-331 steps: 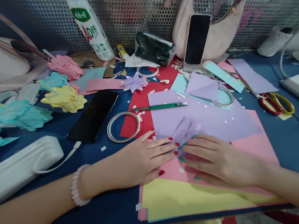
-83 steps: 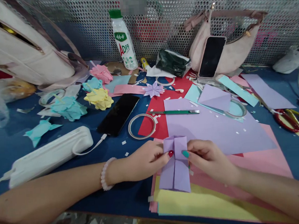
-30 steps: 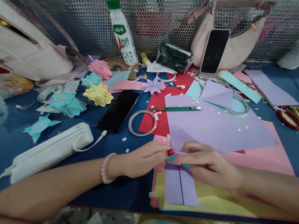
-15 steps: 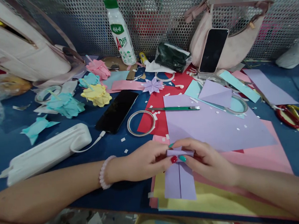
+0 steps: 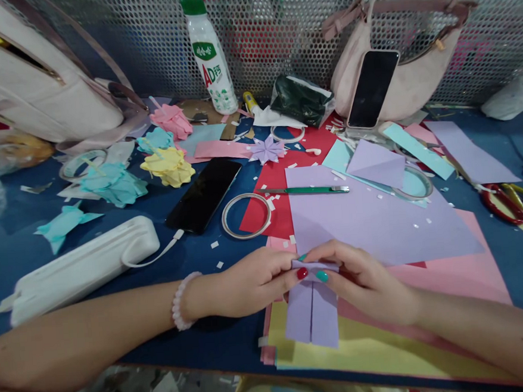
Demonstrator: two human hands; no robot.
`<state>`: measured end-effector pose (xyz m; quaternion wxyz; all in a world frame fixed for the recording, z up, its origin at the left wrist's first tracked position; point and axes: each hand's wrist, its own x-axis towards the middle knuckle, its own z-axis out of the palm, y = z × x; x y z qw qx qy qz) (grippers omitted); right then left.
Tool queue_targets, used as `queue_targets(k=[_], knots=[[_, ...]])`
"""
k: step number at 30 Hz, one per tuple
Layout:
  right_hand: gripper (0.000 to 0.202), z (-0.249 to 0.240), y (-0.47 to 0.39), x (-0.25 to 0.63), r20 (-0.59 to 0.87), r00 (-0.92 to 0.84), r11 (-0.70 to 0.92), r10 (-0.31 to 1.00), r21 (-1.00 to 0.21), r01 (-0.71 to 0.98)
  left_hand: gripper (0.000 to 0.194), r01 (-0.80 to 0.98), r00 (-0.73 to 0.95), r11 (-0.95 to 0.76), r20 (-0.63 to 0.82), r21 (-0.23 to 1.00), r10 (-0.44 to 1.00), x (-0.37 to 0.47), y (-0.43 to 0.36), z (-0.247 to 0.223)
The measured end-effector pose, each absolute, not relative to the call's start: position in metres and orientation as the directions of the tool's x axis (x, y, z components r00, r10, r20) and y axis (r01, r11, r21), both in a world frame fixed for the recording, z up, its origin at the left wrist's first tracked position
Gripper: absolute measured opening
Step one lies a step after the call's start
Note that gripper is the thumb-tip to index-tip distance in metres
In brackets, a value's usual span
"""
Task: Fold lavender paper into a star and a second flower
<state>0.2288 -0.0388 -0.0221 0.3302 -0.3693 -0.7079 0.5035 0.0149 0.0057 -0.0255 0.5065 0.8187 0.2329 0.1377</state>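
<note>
On the green-capped white drink bottle (image 5: 215,74) standing at the far side, left of centre, I can read 娃哈哈 in white on a green oval (image 5: 205,50) and, below it, larger, AD钙.

The person's left forearm (image 5: 109,320) extends in from the left, the right forearm (image 5: 472,324) from the near right. The left hand (image 5: 254,283) and right hand (image 5: 361,278) nearly meet, both bent in a pinch, the red-nailed left thumb (image 5: 285,284) just beside the teal-nailed right thumb (image 5: 339,286).
</note>
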Motion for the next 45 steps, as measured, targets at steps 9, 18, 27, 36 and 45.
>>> queue_targets(k=[9, 18, 27, 36, 45], knots=[[0.023, -0.0251, -0.0394, 0.2289, 0.098, -0.479, 0.246, 0.872, -0.935, 0.255, 0.033, 0.263, 0.809, -0.341, -0.014, 0.902, 0.587, 0.0170, 0.0046, -0.0237], [0.025, -0.0257, -0.0380, 0.2283, 0.098, -0.477, 0.251, 0.874, -0.930, 0.269, 0.030, 0.283, 0.784, -0.376, 0.013, 0.883, 0.621, 0.0164, 0.0054, -0.0247], [0.023, -0.0216, -0.0379, 0.2250, 0.014, -0.562, 0.184, 0.827, -0.951, 0.248, 0.034, 0.268, 0.825, -0.502, 0.073, 0.822, 0.561, 0.0169, 0.0022, -0.0272], [0.021, -0.0238, -0.0365, 0.2289, -0.005, -0.633, 0.144, 0.774, -0.972, 0.184, 0.034, 0.288, 0.836, -0.503, 0.042, 0.815, 0.547, 0.0189, 0.0010, -0.0261], [0.012, -0.0190, -0.0363, 0.2243, 0.024, -0.507, 0.184, 0.861, -0.945, 0.269, 0.033, 0.269, 0.819, -0.496, 0.074, 0.826, 0.568, 0.0206, -0.0002, -0.0244]])
